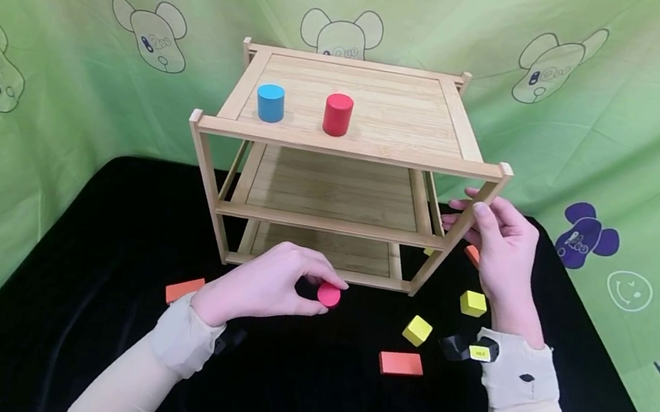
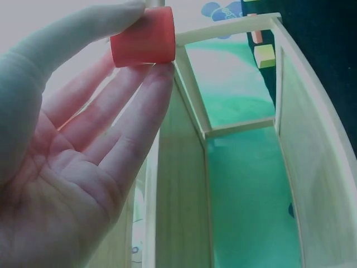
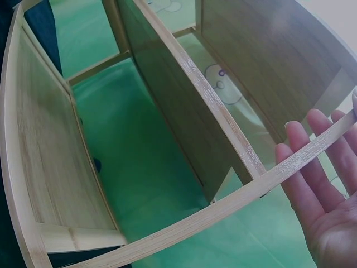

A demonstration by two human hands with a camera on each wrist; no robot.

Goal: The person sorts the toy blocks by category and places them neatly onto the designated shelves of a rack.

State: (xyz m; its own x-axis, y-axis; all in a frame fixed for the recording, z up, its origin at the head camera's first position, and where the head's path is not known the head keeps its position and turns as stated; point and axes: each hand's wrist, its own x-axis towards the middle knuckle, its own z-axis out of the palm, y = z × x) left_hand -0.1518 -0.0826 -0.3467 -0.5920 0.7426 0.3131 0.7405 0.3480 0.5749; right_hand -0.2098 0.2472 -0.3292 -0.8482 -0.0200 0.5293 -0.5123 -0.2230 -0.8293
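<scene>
The left hand [image 1: 275, 284] pinched a red cylinder [image 1: 329, 295] before the wooden shelf [image 1: 377, 151]; the right hand [image 1: 508, 245] curled its grip round the front right post [image 1: 440, 258], partly hidden by it, and an orange block [image 1: 472, 256] showed only partly.

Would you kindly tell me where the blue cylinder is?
In the head view, the blue cylinder stands on the top shelf, left of a red cylinder.

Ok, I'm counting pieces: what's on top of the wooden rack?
A blue cylinder and a red cylinder stand on the rack's top board; the patches directly beneath them are covered.
</scene>
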